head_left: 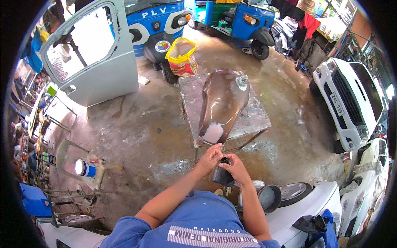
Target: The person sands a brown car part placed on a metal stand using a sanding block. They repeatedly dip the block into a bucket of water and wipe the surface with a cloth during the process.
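Observation:
My left hand point(209, 159) and my right hand point(236, 168) are close together in front of my waist. The right hand's fingers are closed on the top of a dark, flat, sheet-like piece point(223, 177) that hangs below them; its exact kind is unclear. The left thumb and fingers are pinched beside it, and what they grip is too small to tell. Just beyond my hands lies a glossy brown motorcycle fuel tank point(225, 99) on a low, worn table point(258, 118). A pale, dull patch point(213, 133) marks its near end, and a whitish-grey area point(242, 82) surrounds its far-right fitting.
A grey vehicle door point(103, 78) stands at the far left, near a blue three-wheeler point(155, 22) and a yellow-red sack point(182, 58). Leftward, a chair point(66, 159) bears a white-and-blue can point(85, 168). White vehicles point(351, 99) line the right; a round pan point(269, 198) sits near my right forearm.

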Motion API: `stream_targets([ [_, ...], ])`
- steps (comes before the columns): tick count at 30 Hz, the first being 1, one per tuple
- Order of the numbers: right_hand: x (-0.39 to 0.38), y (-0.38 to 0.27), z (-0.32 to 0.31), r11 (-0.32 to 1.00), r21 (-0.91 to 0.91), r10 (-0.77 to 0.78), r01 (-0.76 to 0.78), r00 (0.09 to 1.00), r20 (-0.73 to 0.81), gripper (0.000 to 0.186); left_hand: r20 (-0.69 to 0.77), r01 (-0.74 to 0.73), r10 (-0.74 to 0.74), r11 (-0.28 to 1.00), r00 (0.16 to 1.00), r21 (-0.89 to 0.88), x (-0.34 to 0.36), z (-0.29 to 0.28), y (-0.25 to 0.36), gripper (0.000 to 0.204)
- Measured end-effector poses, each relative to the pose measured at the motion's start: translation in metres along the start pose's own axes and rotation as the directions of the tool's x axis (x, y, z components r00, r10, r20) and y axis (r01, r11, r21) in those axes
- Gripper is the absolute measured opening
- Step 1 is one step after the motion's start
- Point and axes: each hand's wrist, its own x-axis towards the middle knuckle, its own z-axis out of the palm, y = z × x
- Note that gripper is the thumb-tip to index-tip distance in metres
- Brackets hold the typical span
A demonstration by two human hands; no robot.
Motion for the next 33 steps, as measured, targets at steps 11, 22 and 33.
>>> stream_targets([
  [11, -0.057, -0.047, -0.042, 0.595, -0.628, -0.751, 0.502, 0.626, -0.211, 0.039, 0.115, -0.623, 0.639, 0.669, 0.761, 0.405, 0.002, 0.027, 0.116, 0.013],
  [22, -0.085, -0.054, -0.072, 0.443, -0.689, -0.875, 0.573, 0.445, -0.193, 0.031, 0.308, -0.715, 0.650, 0.576, 0.695, 0.398, -0.003, 0.030, 0.137, 0.029],
  [33, -0.081, -0.055, -0.070, 0.798, -0.509, -0.497, 0.322, 0.829, -0.256, 0.017, 0.310, -0.570, 0.479, 0.708, 0.821, 0.416, 0.007, 0.047, 0.114, 0.083],
])
